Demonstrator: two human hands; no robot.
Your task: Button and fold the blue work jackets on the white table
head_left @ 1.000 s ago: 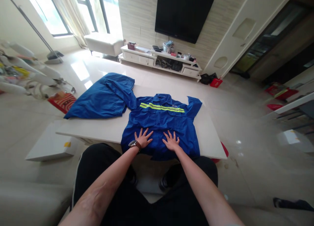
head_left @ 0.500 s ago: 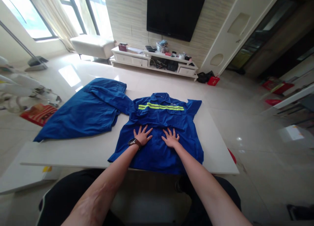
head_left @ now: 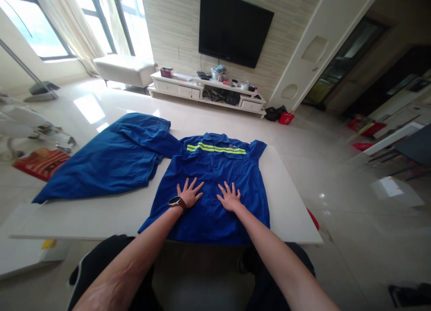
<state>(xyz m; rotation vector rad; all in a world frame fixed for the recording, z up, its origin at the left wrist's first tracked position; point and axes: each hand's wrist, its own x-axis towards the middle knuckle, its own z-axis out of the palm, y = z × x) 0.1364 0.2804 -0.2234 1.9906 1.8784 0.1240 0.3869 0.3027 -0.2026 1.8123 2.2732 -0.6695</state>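
Observation:
A blue work shirt (head_left: 208, 212) with yellow-green reflective stripes lies front side up, its collar pointing away from me. My left hand (head_left: 189, 194), a watch (head_left: 175, 202) on its wrist, rests flat on the shirt's lower left front with fingers spread. On the lower right front my right hand (head_left: 229, 197) also lies flat, fingers apart. Neither hand grips the cloth. The shirt's left-hand sleeve stretches over blue trousers (head_left: 101, 160), or a similar folded blue garment, on the left. The short-looking right-hand sleeve (head_left: 257, 150) bends at the far side.
The white table (head_left: 289, 203) carries both garments, and its front edge runs close to my legs. Beyond it stand a low white TV cabinet (head_left: 175, 87) with small items and a white bench (head_left: 123, 70). A red patterned bag (head_left: 40, 163) is at the left.
Both hands have slid slightly toward me over the shirt, and the bunched cloth in front of the fingers looks smoother. The camera view has tilted a little.

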